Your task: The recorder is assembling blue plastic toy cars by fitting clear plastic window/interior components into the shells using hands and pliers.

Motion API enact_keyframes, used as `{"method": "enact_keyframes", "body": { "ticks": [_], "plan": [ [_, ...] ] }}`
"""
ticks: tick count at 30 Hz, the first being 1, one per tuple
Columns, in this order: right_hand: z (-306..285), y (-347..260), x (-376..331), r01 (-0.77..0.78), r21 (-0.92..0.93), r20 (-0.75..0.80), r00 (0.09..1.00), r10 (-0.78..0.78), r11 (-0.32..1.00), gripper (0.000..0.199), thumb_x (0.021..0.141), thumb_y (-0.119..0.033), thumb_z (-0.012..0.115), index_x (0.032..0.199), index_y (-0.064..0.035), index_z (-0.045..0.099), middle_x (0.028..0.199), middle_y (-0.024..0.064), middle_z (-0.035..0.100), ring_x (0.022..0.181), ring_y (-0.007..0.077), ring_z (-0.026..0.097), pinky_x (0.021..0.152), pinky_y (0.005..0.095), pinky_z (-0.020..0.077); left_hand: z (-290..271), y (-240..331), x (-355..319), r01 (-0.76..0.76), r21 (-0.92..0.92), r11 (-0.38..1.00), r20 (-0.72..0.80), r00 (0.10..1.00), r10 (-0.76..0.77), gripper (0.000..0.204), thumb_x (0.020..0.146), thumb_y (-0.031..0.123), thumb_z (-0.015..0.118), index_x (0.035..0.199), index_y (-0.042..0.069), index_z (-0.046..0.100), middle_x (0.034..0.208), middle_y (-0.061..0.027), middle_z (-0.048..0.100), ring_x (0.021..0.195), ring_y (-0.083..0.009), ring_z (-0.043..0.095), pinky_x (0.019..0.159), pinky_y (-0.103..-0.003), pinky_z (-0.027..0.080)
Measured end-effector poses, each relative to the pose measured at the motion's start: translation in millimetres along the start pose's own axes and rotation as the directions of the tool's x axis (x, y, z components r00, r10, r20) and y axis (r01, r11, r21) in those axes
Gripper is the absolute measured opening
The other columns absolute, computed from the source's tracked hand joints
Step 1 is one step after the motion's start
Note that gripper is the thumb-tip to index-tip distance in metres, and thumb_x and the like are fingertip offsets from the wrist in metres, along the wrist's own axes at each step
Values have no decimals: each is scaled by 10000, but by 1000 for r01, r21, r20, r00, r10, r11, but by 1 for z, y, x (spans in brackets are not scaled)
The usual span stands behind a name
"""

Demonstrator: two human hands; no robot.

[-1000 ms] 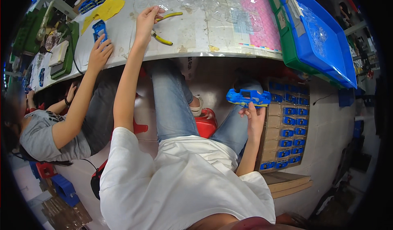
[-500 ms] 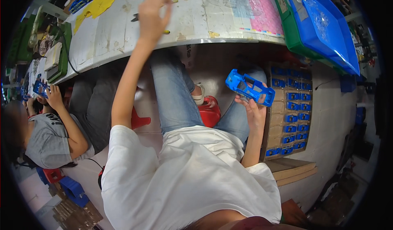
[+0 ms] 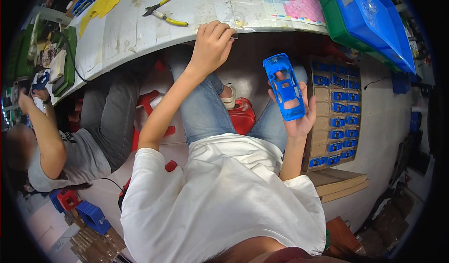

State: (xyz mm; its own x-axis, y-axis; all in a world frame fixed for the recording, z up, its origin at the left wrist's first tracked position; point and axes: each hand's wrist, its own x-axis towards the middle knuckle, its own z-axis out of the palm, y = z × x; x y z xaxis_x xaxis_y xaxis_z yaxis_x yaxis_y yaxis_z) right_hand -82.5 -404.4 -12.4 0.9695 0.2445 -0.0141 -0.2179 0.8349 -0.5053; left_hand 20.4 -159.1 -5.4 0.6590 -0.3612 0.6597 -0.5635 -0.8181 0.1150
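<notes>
left hand (image 3: 211,48) pinches a translucent piece (image 3: 235,36); right hand (image 3: 305,119) grips a smooth, hollow blue car shell (image 3: 286,93).

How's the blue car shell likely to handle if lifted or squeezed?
The blue car shell is probably light for its size: the right hand shows through its openings. Likely fairly stiff, with no visible sag. Its thin roof pillars might crack if squeezed hard.

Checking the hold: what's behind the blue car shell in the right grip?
Behind the blue car shell is the right grip, showing through the window openings and past the edges. Whatever lies behind the solid panels is covered, so some fingers cannot be seen fully.
</notes>
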Motion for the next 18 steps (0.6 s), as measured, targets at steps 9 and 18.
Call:
{"method": "enact_keyframes", "body": {
  "ticks": [9, 18],
  "plan": [
    [5, -12, 3, 62, -20, -62, 996, -63, 998, 571, 817, -248, 481, 1319, -82, 265, 1348, 258, 279, 1241, 369, 318, 998, 538, 276, 13, 44, -45, -403, -86, 911, 193, 890, 412, 237, 663, 123, 594, 898, 101, 613, 859, -7, 560, 870, -170, 524, 760, -312, 396],
    [-22, -23, 1, -37, -75, -80, 996, 31, 996, 821, 607, -304, 560, 1288, 65, 289, 1269, 241, 399, 1109, 402, 455, 845, 471, 448, -17, 72, -39, -247, -200, 948, -94, 968, 232, 301, 636, 133, 647, 936, 114, 656, 870, 8, 587, 790, -169, 509, 697, -300, 371]
  ]
}}
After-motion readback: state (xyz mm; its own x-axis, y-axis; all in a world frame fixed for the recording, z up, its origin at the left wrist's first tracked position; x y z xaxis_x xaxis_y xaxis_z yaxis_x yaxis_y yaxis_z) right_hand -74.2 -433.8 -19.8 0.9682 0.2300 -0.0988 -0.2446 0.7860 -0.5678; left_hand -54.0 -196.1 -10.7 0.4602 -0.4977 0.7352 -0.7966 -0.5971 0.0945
